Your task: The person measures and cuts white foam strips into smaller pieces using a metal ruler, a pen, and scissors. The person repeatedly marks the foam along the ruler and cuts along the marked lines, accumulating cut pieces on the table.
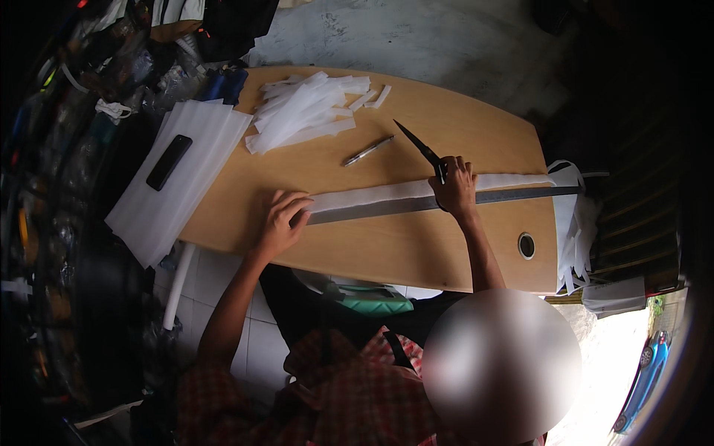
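A long white foam strip (372, 195) lies across the wooden table, with a grey metal ruler (372, 211) along its near side. At their left end, my left hand (285, 221) presses down with bent fingers and holds the strip. Black scissors (425, 152) are in my right hand (457, 187), their blades pointing away and to the left. That hand rests over the strip and ruler, right of the middle. Its palm hides part of the scissors' handles.
A pile of cut white strips (305, 108) and a pen (369, 150) lie farther back on the table (461, 111). White foam sheets (197, 156) bearing a black phone (169, 162) overhang the left edge. More strips (574, 241) hang past the right edge, near a round table hole (526, 245).
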